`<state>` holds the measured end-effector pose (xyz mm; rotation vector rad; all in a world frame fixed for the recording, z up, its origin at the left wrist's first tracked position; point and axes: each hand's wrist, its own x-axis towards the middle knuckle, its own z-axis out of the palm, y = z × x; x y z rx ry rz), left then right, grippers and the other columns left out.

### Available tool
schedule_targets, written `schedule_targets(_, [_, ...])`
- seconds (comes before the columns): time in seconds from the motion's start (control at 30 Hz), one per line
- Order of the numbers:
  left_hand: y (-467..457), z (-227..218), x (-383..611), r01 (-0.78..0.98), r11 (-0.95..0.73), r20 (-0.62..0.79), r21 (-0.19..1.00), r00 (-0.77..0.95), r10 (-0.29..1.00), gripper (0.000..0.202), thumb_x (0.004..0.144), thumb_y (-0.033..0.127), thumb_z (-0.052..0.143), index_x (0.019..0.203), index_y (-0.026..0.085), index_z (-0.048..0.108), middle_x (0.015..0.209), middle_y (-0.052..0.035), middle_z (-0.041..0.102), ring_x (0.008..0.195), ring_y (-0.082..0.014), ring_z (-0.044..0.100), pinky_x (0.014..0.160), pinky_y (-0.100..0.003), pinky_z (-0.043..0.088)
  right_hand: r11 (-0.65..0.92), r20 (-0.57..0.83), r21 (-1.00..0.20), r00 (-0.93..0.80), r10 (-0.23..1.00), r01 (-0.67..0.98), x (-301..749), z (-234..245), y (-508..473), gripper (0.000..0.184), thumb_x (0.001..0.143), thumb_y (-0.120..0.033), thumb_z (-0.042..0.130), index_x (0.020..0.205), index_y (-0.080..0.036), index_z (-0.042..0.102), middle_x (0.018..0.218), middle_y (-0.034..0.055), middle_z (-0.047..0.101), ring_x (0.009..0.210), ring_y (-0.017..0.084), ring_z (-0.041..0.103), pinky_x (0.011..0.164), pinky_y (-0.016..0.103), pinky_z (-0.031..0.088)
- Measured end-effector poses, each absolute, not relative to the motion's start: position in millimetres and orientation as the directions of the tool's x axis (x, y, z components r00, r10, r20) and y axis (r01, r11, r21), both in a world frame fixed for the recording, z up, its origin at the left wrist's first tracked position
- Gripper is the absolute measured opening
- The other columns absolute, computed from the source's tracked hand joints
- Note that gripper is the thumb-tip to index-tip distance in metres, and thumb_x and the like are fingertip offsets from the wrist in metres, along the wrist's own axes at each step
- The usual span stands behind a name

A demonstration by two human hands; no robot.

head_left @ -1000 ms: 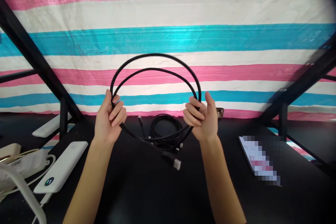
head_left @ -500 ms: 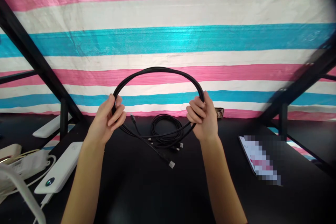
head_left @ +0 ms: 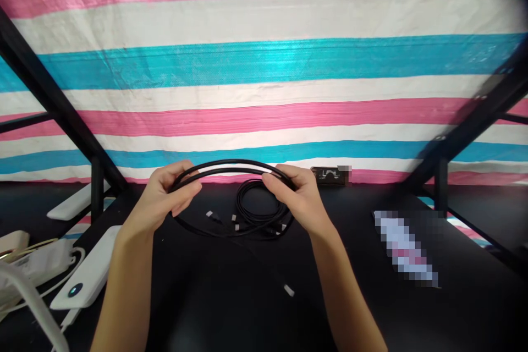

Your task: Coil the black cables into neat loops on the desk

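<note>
A black cable [head_left: 231, 167] is coiled into a wide loop that I hold low over the black table [head_left: 231, 308], tilted nearly flat. My left hand [head_left: 165, 198] is closed round the loop's left side and my right hand [head_left: 295, 198] is closed round its right side. One loose end of the cable runs toward me and finishes in a silver plug [head_left: 289, 290] on the table. Beneath and between my hands lies a smaller coil of black cables [head_left: 258, 206] with several small light plugs.
A white power bank [head_left: 88, 275] with a lit dot lies at the left, beside white cords and a white adapter [head_left: 37, 261]. A blurred flat device [head_left: 406, 247] lies at the right. Black frame bars [head_left: 53, 99] slant at both sides. A striped tarp [head_left: 264, 66] hangs behind.
Both hands have lowered the loop from upright in front of the tarp to nearly flat over the smaller coil. The plug end now rests on the table nearer me.
</note>
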<state>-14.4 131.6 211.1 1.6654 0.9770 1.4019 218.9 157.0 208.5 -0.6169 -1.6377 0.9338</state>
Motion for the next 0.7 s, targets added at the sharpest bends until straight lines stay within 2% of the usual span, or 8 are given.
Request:
schedule_targets(0.17, [123.2, 214.3, -14.9, 0.102, -0.421, 0.408, 0.901, 0.130, 0.904, 0.029, 0.075, 0.045, 0.068, 0.066, 0.021, 0.055, 0.038, 0.0090, 0.028, 0.029, -0.0033, 0.022, 0.037, -0.023, 0.017, 0.614, 0.594, -0.789, -0.246, 0.766, 0.005, 214.9, 209.4, 154.9, 0.040, 0.080, -0.037, 0.065, 0.053, -0.018, 0.043, 0.054, -0.0048, 0.032, 0.052, 0.008, 0.030, 0.049, 0.024, 0.025])
schedule_targets(0.33, [120.3, 217.4, -15.1, 0.152, -0.391, 0.377, 0.908, 0.113, 0.919, 0.032, 0.076, 0.045, 0.067, 0.063, 0.020, 0.052, 0.044, 0.0073, 0.030, 0.034, -0.0032, 0.022, 0.037, -0.022, 0.014, 0.626, 0.608, -0.779, -0.232, 0.759, 0.007, 214.2, 208.6, 154.9, 0.041, 0.078, -0.035, 0.066, 0.051, -0.018, 0.042, 0.053, -0.0052, 0.031, 0.051, 0.007, 0.030, 0.048, 0.023, 0.025])
schedule_targets(0.53, [119.9, 216.0, -12.1, 0.272, -0.409, 0.400, 0.871, 0.090, 0.912, 0.039, 0.077, 0.045, 0.066, 0.055, 0.019, 0.048, 0.043, 0.0058, 0.031, 0.037, -0.0050, 0.025, 0.038, -0.024, 0.014, 0.625, 0.607, -0.780, -0.245, 0.756, -0.002, 213.8, 210.4, 154.7, 0.039, 0.077, -0.033, 0.068, 0.050, -0.017, 0.044, 0.051, -0.0056, 0.032, 0.050, 0.006, 0.030, 0.047, 0.023, 0.025])
schedule_targets(0.63, [118.9, 215.5, -7.1, 0.330, -0.439, 0.441, 0.836, 0.073, 0.894, 0.044, 0.075, 0.046, 0.068, 0.049, 0.018, 0.046, 0.042, 0.0040, 0.034, 0.038, -0.0056, 0.027, 0.037, -0.025, 0.014, 0.590, 0.571, -0.807, -0.298, 0.765, -0.032, 217.1, 210.2, 156.1, 0.033, 0.078, -0.035, 0.067, 0.054, -0.017, 0.052, 0.052, -0.0049, 0.040, 0.049, 0.006, 0.034, 0.047, 0.023, 0.027])
schedule_targets(0.7, [119.4, 216.3, -5.0, 0.303, -0.460, 0.483, 0.835, -0.002, 0.875, 0.046, 0.076, 0.044, 0.068, 0.046, 0.018, 0.044, 0.040, 0.0044, 0.031, 0.036, -0.0058, 0.027, 0.036, -0.026, 0.015, 0.513, 0.495, -0.856, -0.386, 0.778, -0.064, 220.6, 208.6, 159.2, 0.029, 0.081, -0.037, 0.064, 0.062, -0.017, 0.057, 0.050, -0.0060, 0.040, 0.045, 0.006, 0.034, 0.045, 0.022, 0.026])
